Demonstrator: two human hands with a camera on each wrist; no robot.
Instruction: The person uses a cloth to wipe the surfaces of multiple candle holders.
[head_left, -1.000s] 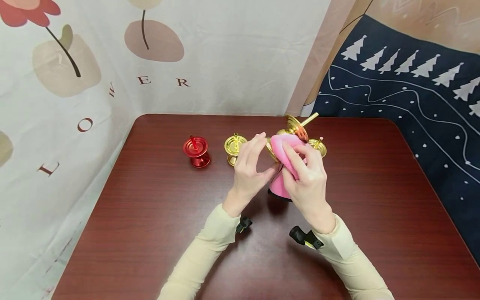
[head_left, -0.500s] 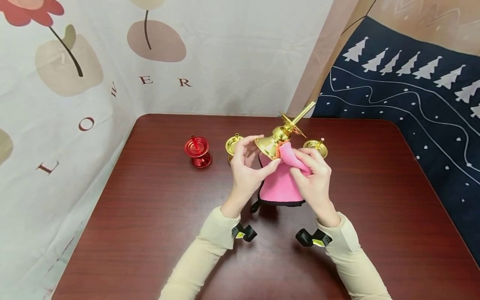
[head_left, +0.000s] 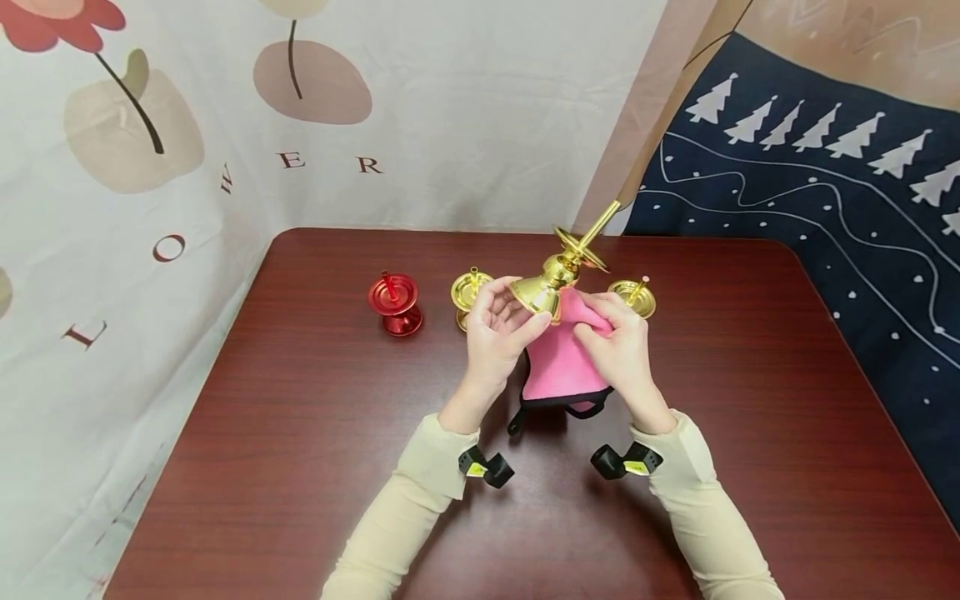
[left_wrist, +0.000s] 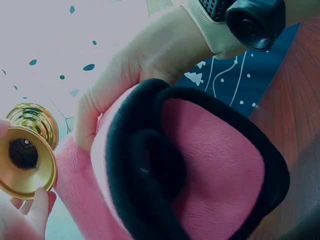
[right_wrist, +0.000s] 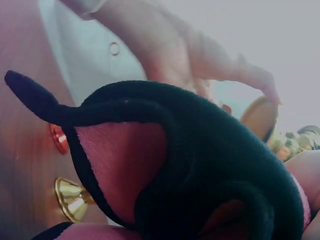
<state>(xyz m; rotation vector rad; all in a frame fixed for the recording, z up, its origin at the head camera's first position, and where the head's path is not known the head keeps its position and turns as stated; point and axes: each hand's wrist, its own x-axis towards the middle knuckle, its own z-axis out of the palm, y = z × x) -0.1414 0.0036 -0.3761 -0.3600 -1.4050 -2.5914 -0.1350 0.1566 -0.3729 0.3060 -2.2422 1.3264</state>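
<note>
The left hand (head_left: 495, 342) grips the flared base of a gold candlestick (head_left: 561, 268) between thumb and fingers, holding it tilted above the table (head_left: 300, 433), stem pointing up and to the right. The right hand (head_left: 618, 342) pinches a pink cloth (head_left: 561, 362) against the candlestick's side. The cloth's black-trimmed hem and a black loop (head_left: 515, 423) hang between the 2 wrists.

The far edge of the table runs just behind 3 upright candlesticks: a red candlestick (head_left: 396, 307) well to the left, a second gold candlestick (head_left: 468, 296) just beside the left hand, and a third gold candlestick (head_left: 636, 297) just beyond the right hand. In the head view the held stem's tip reaches past that far edge, in front of the curtain (head_left: 465, 108). Broad stretches of brown wood lie left of the red candlestick and right of the right forearm, out to the slanting side edges; a narrower strip runs between the 2 forearms.

Brown letters (head_left: 291, 160) on the curtain read L, O, W, E, R. Each of the 2 wrist cameras (head_left: 497, 471) bears a yellow patch, too small to read.
</note>
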